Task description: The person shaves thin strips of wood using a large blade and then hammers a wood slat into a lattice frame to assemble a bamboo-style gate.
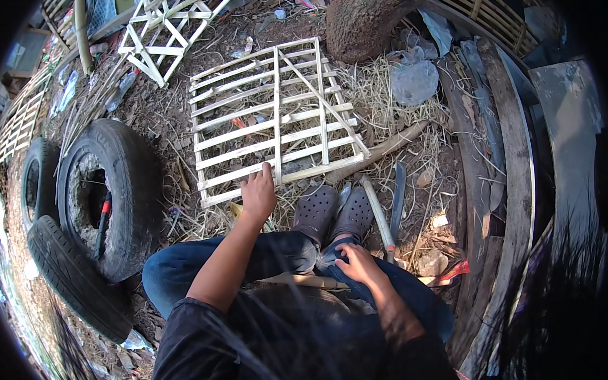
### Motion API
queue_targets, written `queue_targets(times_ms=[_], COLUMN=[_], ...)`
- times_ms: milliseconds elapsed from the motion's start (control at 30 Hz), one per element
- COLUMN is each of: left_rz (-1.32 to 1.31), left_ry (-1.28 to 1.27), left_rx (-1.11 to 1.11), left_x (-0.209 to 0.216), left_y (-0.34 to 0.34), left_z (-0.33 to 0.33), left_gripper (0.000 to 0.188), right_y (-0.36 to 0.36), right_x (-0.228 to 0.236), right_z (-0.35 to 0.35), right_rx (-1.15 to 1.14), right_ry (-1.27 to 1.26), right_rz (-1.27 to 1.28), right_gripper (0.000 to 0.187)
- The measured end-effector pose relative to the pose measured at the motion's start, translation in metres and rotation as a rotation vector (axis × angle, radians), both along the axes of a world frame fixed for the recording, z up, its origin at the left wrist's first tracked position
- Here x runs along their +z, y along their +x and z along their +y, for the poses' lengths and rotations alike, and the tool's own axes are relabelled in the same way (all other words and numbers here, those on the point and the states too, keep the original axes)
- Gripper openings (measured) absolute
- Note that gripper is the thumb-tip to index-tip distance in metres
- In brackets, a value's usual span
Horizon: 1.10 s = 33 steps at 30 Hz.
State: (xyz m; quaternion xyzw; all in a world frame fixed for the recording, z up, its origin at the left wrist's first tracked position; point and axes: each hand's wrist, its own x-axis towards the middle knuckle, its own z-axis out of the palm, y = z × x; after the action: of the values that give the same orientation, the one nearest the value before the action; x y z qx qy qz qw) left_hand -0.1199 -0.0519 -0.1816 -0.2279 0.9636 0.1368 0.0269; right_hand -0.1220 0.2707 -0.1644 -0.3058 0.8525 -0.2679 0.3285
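Observation:
A flat lattice panel of pale split bamboo slats [301, 115] lies on the ground in front of me, with a diagonal strip across its right part. My left hand [257, 193] is at the panel's near edge, its fingers bent over the nearest slats and one finger reaching farther up. The undersides of those fingers are hidden. Resting on my knee, my right hand [360, 262] holds nothing, its thumb and fingers apart. To the right of my shoes [316, 214] lie a round stick [378, 211] and a dark, flat blade-like piece [399, 199].
Old tyres [126, 189] stand at the left, a red-and-black handled tool [103, 224] in one. Another bamboo lattice [171, 30] lies at the far left. A tree trunk [362, 24] rises beyond the panel. Long planks [510, 136] run along the right. Straw and plastic litter [414, 82] cover the soil.

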Motion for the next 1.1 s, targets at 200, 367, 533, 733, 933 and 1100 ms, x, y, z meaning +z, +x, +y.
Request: queue_targets(times_ms=[200, 367, 533, 733, 933, 1100], left_rz=[0.066, 0.182, 0.178, 0.097, 0.174, 0.136], left_ry=[0.077, 0.222, 0.235, 0.190, 0.085, 0.105], left_rx=[-0.041, -0.098, -0.105, -0.093, -0.096, -0.073], left_x=[0.002, -0.006, -0.008, 0.002, 0.000, 0.002], left_y=[-0.002, -0.004, -0.004, -0.003, -0.003, -0.003], left_z=[0.002, 0.002, 0.003, 0.003, 0.004, 0.003], left_gripper=[0.047, 0.044, 0.044, 0.048, 0.038, 0.045], right_y=[0.001, 0.001, 0.001, 0.002, 0.001, 0.002], right_x=[-0.001, -0.007, -0.008, -0.007, -0.006, -0.005], right_z=[0.001, 0.003, 0.004, 0.003, 0.003, 0.003], right_rx=[-0.001, 0.013, 0.026, 0.017, 0.018, 0.019], right_ry=[0.003, -0.027, -0.042, -0.029, -0.026, -0.034], right_rz=[0.001, 0.034, 0.056, 0.043, 0.031, 0.038], right_gripper=[0.035, 0.034, 0.034, 0.034, 0.034, 0.035])
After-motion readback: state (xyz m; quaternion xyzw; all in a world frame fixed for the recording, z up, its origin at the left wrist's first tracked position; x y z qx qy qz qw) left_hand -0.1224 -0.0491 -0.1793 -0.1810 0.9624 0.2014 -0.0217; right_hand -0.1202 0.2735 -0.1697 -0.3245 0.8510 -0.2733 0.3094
